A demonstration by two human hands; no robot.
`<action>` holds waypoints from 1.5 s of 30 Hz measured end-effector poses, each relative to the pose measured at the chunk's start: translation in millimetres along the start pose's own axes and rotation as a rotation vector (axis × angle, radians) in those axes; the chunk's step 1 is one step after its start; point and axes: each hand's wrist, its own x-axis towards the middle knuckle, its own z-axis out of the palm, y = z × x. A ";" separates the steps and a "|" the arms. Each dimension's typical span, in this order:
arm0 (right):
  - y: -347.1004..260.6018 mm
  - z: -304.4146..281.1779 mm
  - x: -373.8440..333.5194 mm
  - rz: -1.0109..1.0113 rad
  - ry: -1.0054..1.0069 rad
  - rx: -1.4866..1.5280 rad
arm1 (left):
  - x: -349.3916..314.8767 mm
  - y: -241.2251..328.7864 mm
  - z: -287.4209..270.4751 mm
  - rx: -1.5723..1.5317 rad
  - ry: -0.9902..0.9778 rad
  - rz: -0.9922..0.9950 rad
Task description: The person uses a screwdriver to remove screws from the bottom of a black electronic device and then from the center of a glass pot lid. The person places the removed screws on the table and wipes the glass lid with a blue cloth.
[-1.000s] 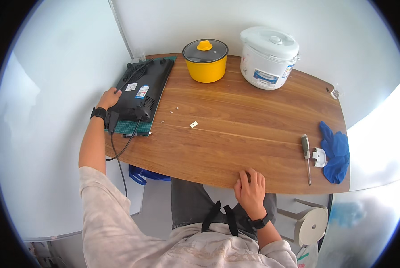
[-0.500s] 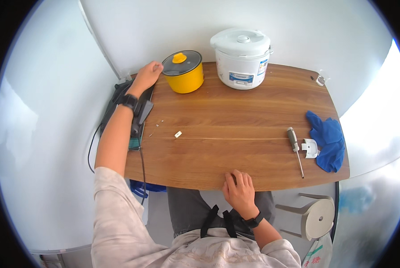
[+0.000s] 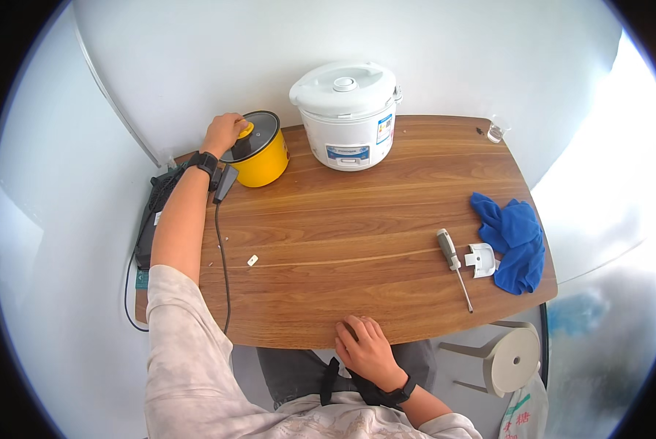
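My left hand (image 3: 227, 133) reaches to the far left, its fingers closed on the yellow knob of a dark glass lid (image 3: 267, 126). The lid sits on a yellow pot (image 3: 263, 167), which looks tilted a little to the left. Beside my left wrist is a dark grey handle-like piece (image 3: 226, 184) on a black cord. My right hand (image 3: 366, 354) rests on the table's near edge, fingers loosely bent and holding nothing. Hardly any of the knob shows behind my fingers.
A white rice cooker (image 3: 348, 135) stands right of the pot. Screwdriver (image 3: 449, 250), white plastic part (image 3: 480, 260) and blue cloth (image 3: 515, 238) lie at right. A small white piece (image 3: 252, 260) lies left, near black equipment (image 3: 146, 238). A stool (image 3: 515, 360) stands below.
My left hand has gone from beside the pot onto the lid's knob. The grey handle-like piece has shifted closer to the pot. The whole view has turned slightly; my right hand stays at the edge.
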 end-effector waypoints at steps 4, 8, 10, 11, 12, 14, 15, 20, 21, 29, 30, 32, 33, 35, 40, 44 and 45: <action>-1.8 -1.0 0.7 -0.024 0.021 -0.004 | -8.2 3.6 -11.3 -0.030 0.092 -0.009; -6.8 0.0 1.9 -0.035 0.045 0.026 | -23.5 -15.8 -32.7 0.000 0.293 0.153; -3.2 0.2 3.2 -0.022 0.048 0.039 | -37.1 7.7 -45.2 -0.286 0.225 0.056; -1.0 -1.0 0.9 -0.012 0.045 0.044 | -51.7 22.5 -52.2 -0.431 0.183 0.004; 0.6 -2.8 -0.5 -0.006 0.036 0.076 | -71.5 35.6 -62.1 -0.561 0.151 0.001; 3.4 -7.3 -1.3 0.003 0.024 0.139 | -119.6 59.2 -68.2 -0.884 0.043 -0.049; 4.0 -15.3 2.2 0.034 0.027 0.226 | -145.5 68.3 -66.5 -1.071 -0.032 -0.100; 21.8 -65.2 7.7 0.096 0.242 0.124 | -298.8 117.5 -51.6 -1.325 -0.243 -0.250; 35.7 -72.4 9.3 0.129 0.323 0.090 | -321.9 125.4 -45.4 -1.471 -0.276 -0.249; 114.1 -87.9 -11.2 0.304 0.302 -0.232 | -410.5 150.8 26.0 -2.052 -0.588 -0.463; 118.0 -85.6 -13.0 0.297 0.291 -0.244 | -410.5 150.5 30.1 -2.004 -0.605 -0.419; 120.7 -89.4 -13.3 0.305 0.279 -0.269 | -412.0 152.2 32.6 -2.018 -0.626 -0.449; 124.5 -91.8 -8.3 0.303 0.290 -0.283 | -409.1 152.9 32.9 -2.032 -0.630 -0.470; 133.1 -91.8 -8.5 0.293 0.266 -0.271 | -407.2 154.4 33.2 -2.060 -0.641 -0.511; 129.3 -101.2 1.7 0.431 0.132 -0.203 | -413.4 155.4 37.7 -1.877 -0.569 -0.428; 124.1 -104.6 6.6 0.425 0.246 -0.179 | -410.7 144.8 52.2 -2.052 -0.649 -0.465; 118.2 -109.1 8.4 0.433 0.283 -0.113 | -410.2 147.3 50.3 -2.035 -0.640 -0.435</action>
